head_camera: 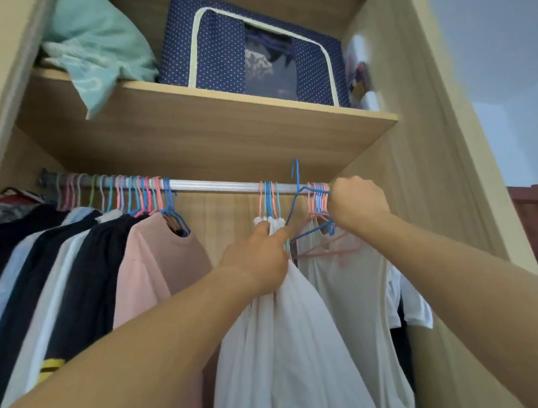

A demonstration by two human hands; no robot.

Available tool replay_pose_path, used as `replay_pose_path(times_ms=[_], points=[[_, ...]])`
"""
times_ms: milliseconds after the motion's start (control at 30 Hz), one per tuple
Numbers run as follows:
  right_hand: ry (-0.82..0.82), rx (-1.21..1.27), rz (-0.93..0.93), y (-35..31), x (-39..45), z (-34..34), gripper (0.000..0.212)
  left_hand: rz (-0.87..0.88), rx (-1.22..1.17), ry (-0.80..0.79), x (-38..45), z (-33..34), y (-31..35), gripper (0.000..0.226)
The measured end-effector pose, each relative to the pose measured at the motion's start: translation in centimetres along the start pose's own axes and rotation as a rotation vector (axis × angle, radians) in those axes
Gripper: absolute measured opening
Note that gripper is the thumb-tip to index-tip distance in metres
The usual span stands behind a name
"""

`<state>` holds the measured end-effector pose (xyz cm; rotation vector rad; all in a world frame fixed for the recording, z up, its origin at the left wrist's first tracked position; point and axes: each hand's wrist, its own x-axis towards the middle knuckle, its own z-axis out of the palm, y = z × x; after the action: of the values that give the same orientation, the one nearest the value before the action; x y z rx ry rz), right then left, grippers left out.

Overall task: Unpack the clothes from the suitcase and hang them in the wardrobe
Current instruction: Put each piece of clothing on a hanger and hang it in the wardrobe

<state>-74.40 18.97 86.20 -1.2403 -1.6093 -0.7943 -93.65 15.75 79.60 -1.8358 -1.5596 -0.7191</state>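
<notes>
White garments (289, 330) hang from the silver rail (222, 185) at mid-wardrobe; the left hand (259, 262) pinches their bunched tops. Just right, the right hand (355, 202) is fisted around a blue hanger (299, 198), its hook clear of the rail. Dark and pink clothes (84, 274) crowd the left; a dotted blue storage box (250, 49) sits on the shelf (211, 128) above.

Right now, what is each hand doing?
Left hand: grips the white garment.
Right hand: fingers curled round the blue hanger.

Right hand (355, 202) hides its grip; blurred items (360, 73) beside the storage box (250, 50).
</notes>
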Motion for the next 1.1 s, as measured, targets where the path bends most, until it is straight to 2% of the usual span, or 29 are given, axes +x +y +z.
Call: replay_pose_path(times_ms=[233, 300, 367, 433, 500, 567, 667, 767, 833, 900, 933, 1100], points=[[0.099, 0.083, 0.104, 1.2, -5.4, -2.2, 0.013, -0.059, -0.029, 0.108, -1.6, 1.7, 0.7, 0.067], [0.131, 0.106, 0.141, 2.3, -7.9, -1.9, 0.015, -0.052, 0.072, 0.236, -3.0, 2.1, 2.1, 0.069], [0.139, 0.099, 0.162, 3.9, -10.6, -1.7, 0.021, 0.022, 0.071, 0.397, -4.6, 2.7, 3.9, 0.073], [0.190, 0.152, 0.177, 6.2, -13.4, -2.2, 0.026, 0.119, -0.061, 0.478, -6.2, 3.6, 6.1, 0.073], [0.212, 0.245, 0.221, 8.5, -16.5, -3.7, 0.027, 0.155, -0.321, 0.464, -8.3, 4.9, 8.8, 0.066], [0.227, 0.440, 0.344, 10.3, -20.7, -5.8, 0.024, 0.106, -0.700, 0.383, -10.9, 6.1, 11.9, 0.051], [0.238, 0.689, 0.561, 13.5, -29.3, -8.2, 0.024, -0.149, -1.334, 0.068, -15.0, 8.2, 17.0, 0.021], [0.209, 0.719, 0.718, 16.9, -39.4, -10.3, 0.025, -0.421, -1.845, -0.374, -19.2, 9.9, 22.4, 0.011], [0.170, 0.708, 0.816, 19.0, -45.6, -11.7, 0.024, -0.529, -2.058, -0.523, -21.4, 10.8, 25.3, 0.012], [0.109, 0.670, 0.890, 21.0, -52.1, -14.2, 0.023, -0.636, -2.194, -0.602, -24.2, 11.9, 29.0, 0.012], [0.079, 0.656, 0.939, 22.2, -55.7, -15.6, 0.023, -0.668, -2.183, -0.637, -26.0, 12.7, 31.3, 0.013], [-0.162, 0.621, 1.206, 28.3, -73.3, -23.6, 0.017, -0.668, -1.924, -0.872, -39.2, 17.4, 43.8, 0.016]])
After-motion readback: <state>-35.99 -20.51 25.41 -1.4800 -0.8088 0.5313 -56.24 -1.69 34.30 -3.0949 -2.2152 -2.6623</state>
